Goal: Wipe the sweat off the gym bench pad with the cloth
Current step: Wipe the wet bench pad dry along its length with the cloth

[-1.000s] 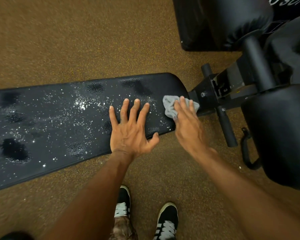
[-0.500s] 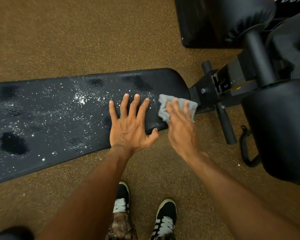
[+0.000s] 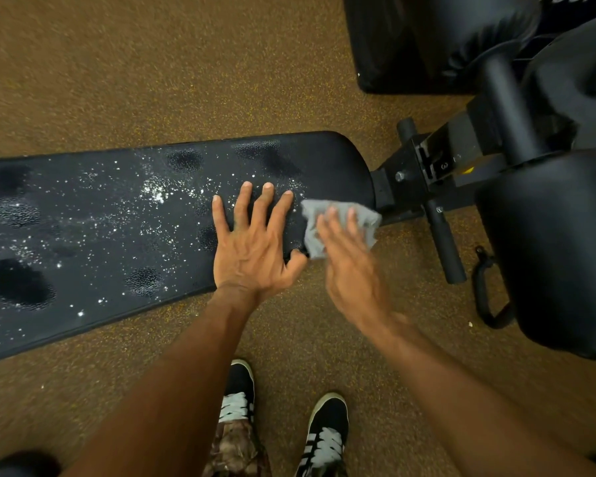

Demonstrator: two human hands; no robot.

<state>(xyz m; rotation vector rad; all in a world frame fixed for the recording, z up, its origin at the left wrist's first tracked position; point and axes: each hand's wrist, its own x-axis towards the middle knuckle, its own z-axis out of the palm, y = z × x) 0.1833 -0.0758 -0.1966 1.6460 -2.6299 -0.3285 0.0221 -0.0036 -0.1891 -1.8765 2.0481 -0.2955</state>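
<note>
The right hand [image 3: 350, 266], blurred, presses flat on one grey cloth [image 3: 338, 222], fingers laid over it rather than curled around it, at the rounded end of the bench pad [image 3: 117, 235]. The cloth lies crumpled on the pad's near corner, touching the thumb of the left hand [image 3: 255, 249], which rests open, palm down, fingers spread on the pad just beside it. The single black pad carries many white droplets and about eight dark wet patches. Two black shoes [image 3: 324, 438] stand on the brown floor [image 3: 152, 63] below.
</note>
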